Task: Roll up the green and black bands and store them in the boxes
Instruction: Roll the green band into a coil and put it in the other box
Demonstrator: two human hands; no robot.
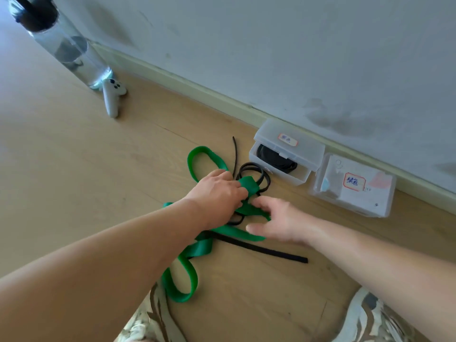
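Your knees point(153, 322) frame the near edge, so you're sitting on the floor point(74, 169) with the work straight ahead. Green band point(183, 275): wide, lying loose, one loop near between your knees, the rest running far into a tangle, another loop on the far left. Black band point(266, 250): thin, one straight end trailing near-right, the rest crossing under and through the green, loose loops just beyond your hands. Neither is rolled yet.

Right hand point(276, 220): open, thumb and fingers spread, at the right side of the tangle against the green. It's blurred and doesn't look closed on anything, probably there to pin or part the strands. Left hand point(217, 191): fingers curled down into the knot, gripping a fold of green at the crossing. Likely you're separating the two colours first, since tangled bands won't roll.

Far right by the wall: open box point(304, 176), lid tipped back, a black coil point(274, 157) already inside, so it's ready for black. Just right of it, closed box point(352, 191) with a handwritten label, presumably for green; needs opening.

Far left: white controller point(112, 97) and a clear bottle point(71, 50), well apart from the work.
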